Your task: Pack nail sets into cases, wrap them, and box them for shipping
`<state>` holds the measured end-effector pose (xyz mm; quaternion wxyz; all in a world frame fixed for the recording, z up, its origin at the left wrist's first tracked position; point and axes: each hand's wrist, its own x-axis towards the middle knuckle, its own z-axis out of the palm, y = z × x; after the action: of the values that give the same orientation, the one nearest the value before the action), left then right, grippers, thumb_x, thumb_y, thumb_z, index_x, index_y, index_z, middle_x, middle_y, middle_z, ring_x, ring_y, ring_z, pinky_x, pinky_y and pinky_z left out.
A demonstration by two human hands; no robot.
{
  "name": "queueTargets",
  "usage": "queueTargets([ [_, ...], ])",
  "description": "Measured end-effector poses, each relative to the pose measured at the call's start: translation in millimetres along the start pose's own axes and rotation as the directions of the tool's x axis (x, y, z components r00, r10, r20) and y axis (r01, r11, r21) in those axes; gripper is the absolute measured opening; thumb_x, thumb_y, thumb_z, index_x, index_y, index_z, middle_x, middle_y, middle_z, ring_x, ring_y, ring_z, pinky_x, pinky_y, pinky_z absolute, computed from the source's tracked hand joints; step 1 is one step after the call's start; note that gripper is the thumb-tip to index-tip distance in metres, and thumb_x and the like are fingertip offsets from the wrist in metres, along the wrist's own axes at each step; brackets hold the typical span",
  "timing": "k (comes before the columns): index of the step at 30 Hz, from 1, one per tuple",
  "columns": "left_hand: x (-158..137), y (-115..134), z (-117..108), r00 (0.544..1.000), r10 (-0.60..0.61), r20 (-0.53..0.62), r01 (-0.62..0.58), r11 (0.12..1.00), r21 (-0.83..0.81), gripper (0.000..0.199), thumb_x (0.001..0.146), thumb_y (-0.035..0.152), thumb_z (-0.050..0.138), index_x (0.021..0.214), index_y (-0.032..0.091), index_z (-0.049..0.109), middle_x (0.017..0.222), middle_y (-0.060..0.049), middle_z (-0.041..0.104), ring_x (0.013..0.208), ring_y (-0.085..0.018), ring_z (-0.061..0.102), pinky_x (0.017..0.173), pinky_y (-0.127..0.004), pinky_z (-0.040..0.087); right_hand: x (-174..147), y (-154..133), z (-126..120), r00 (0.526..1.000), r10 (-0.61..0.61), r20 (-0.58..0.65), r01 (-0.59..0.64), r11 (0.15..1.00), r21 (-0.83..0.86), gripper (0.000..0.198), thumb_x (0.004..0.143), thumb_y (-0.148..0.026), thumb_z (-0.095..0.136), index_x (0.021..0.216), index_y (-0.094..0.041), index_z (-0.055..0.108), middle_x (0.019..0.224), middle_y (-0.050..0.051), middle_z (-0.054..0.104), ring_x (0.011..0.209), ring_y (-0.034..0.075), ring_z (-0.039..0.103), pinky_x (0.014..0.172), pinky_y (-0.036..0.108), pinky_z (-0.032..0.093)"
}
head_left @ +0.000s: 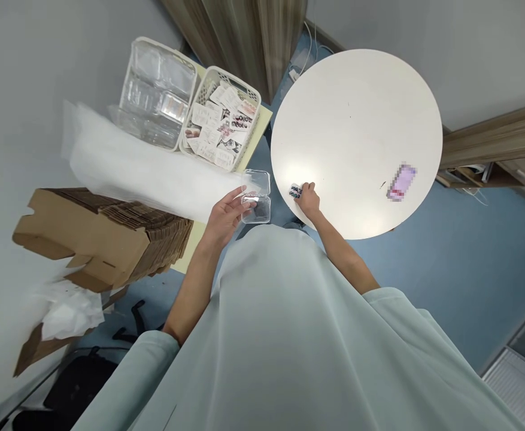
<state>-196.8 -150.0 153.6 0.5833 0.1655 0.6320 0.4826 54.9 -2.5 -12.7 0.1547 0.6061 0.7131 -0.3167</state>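
So that it gapes upward, my left grip (239, 201) clamps a clear, square plastic box (260, 212); my right grip (304, 194) pinches dark glossy ovals (295, 191).

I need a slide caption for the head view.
Left hand holding an open box, right hand touching a card on the table.

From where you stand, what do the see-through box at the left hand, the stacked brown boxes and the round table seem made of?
See-through box: likely glossy plastic; its edges glint and walls are clear. Brown boxes: probably matte cardboard, folded flat in thin layers. Round table: smooth white top with soft glare, perhaps laminate; core hidden.
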Motion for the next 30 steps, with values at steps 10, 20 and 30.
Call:
queueTargets([
  [10, 10, 4, 21, 0.992, -0.096, 0.084, 0.105, 0.989, -0.106, 0.073, 0.081, 0.032, 0.101, 0.148, 0.020, 0.074, 0.131, -0.012, 0.085, 0.121, -0.029, 0.082, 0.111, -0.045, 0.064, -28, 30, -9, 0.995, 0.054, -0.087, -0.026, 0.956, 0.293, 0.020, 0.112, -0.030, 0.056, 0.131, -0.023, 0.051, 0.119, 0.011, 0.078, 0.097, 0.026, 0.073, 0.083, 0.035, 0.051],
  [20, 40, 9, 72, 0.946, -0.096, 0.309, 0.109, 0.994, -0.023, 0.069, 0.089, 0.029, 0.094, 0.153, 0.020, 0.071, 0.142, -0.015, 0.081, 0.128, -0.030, 0.080, 0.119, -0.048, 0.061, -90, 65, -85, 0.893, 0.192, -0.407, 0.191, 0.657, 0.729, 0.046, 0.103, -0.067, 0.070, 0.123, -0.030, 0.052, 0.116, 0.002, 0.073, 0.070, 0.015, 0.071, 0.070, 0.031, 0.059],
  [30, 53, 16, 117, 0.893, -0.103, 0.439, 0.097, 0.995, 0.036, 0.071, 0.088, 0.032, 0.096, 0.153, 0.022, 0.072, 0.141, -0.016, 0.082, 0.129, -0.032, 0.081, 0.118, -0.049, 0.061, -155, 46, -147, 0.826, 0.021, -0.563, 0.463, 0.544, 0.700, 0.057, 0.099, -0.079, 0.076, 0.129, -0.033, 0.060, 0.111, 0.001, 0.067, 0.074, 0.013, 0.069, 0.062, 0.026, 0.058],
])
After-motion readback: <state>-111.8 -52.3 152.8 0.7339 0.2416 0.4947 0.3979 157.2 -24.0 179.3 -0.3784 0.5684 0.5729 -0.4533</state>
